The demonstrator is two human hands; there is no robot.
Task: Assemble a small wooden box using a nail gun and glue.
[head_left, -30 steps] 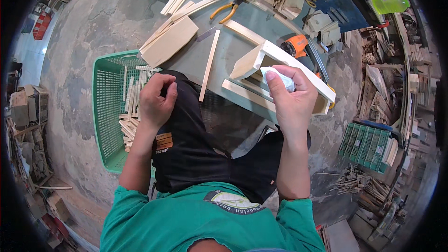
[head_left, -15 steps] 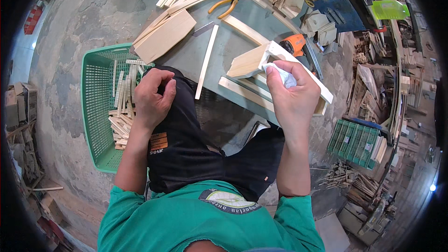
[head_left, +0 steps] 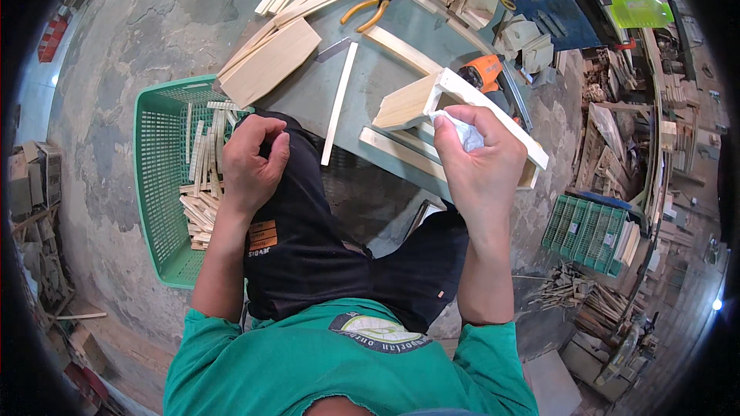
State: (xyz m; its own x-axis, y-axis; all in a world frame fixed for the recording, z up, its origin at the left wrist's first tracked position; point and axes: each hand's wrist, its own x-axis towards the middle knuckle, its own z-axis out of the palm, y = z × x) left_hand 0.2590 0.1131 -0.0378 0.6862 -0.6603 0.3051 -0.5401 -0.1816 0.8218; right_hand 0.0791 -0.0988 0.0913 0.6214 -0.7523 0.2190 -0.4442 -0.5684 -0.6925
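My right hand (head_left: 487, 160) is closed around a crumpled white cloth or tissue (head_left: 467, 135); which of the two I cannot tell. It hovers in front of a pale wooden frame piece (head_left: 505, 112) with an angled wooden panel (head_left: 405, 102) beside it, on the grey-green worktable (head_left: 304, 86). Whether the cloth touches the wood is unclear. Over my left thigh, my left hand (head_left: 253, 160) is loosely curled, thumb near the bent fingers, with nothing visible in it. A thin wooden strip (head_left: 339, 104) lies between the hands, overhanging the table's near edge.
Left of my leg stands a green plastic basket (head_left: 150, 185) of wood strips. Orange-handled pliers (head_left: 366, 12), an orange power tool (head_left: 484, 71) and a stack of shaped boards (head_left: 270, 63) lie on the table. Green crates (head_left: 586, 231) and scrap wood stand at right.
My right hand has shifted slightly left and tilted, with the white cloth in it. My left hand stays put, and the wooden pieces keep their places.
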